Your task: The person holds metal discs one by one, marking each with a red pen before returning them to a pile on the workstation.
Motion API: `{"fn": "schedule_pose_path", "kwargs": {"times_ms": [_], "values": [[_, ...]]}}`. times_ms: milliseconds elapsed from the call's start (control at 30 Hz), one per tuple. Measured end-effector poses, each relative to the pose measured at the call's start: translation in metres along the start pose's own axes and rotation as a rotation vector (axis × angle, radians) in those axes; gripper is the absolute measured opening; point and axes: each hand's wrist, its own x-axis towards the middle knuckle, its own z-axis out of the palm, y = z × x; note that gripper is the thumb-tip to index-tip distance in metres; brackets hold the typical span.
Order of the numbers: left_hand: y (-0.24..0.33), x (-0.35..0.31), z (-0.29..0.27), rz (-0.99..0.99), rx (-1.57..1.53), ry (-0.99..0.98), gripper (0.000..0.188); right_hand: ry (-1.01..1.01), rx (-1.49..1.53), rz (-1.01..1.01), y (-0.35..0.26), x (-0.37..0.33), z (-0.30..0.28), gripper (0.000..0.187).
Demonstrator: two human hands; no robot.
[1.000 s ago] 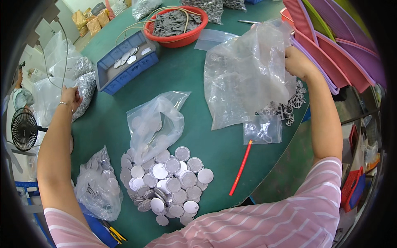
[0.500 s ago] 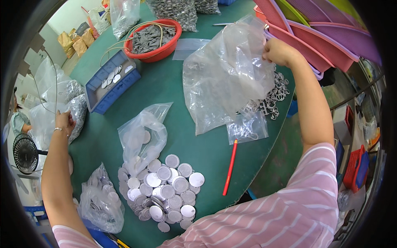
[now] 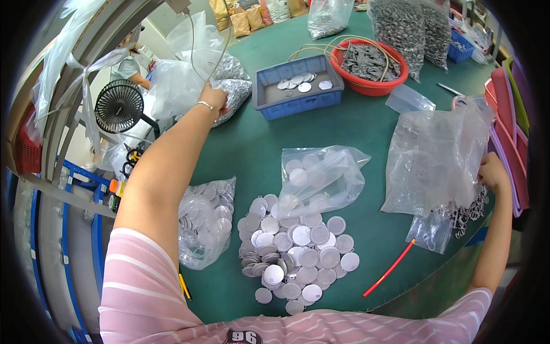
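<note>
My left hand (image 3: 215, 101) is far out, by the shiny bag (image 3: 236, 96). Its fingers are bent, but I can't tell if they hold on to it. My right hand (image 3: 494, 172) is at the edge of the big bag (image 3: 429, 160), near the rings (image 3: 461, 217). Those fingers are curled too, and I can't tell if they pinch it. The big bag lies on the green table (image 3: 255, 157), to my right, near a red pencil (image 3: 390, 268). In front of me is a pile of discs (image 3: 309, 259). The blue box (image 3: 298, 104) is beside the red bowl (image 3: 369, 86).
</note>
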Motion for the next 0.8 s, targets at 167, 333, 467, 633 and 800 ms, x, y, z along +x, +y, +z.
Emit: {"fn": "schedule_pose_path", "kwargs": {"times_ms": [167,333,467,633,800], "values": [[-0.002,-0.003,0.004,-0.045,0.024,0.004,0.085,0.032,0.443,-0.011,-0.025,-0.01,0.009,0.009],[-0.011,0.01,0.014,-0.053,0.0,0.024,0.081,-0.011,0.822,-0.26,-0.014,-0.006,0.011,0.011],[-0.014,0.006,0.013,-0.071,-0.006,0.025,0.081,-0.261,0.924,-0.255,-0.02,-0.006,0.019,0.005],[-0.007,-0.003,0.014,-0.096,-0.009,0.031,0.084,-0.225,0.711,-0.198,0.023,0.018,0.039,0.026],[-0.011,-0.002,0.008,-0.094,-0.025,0.03,0.083,0.053,0.544,-0.23,0.018,0.055,0.054,0.021]]}}
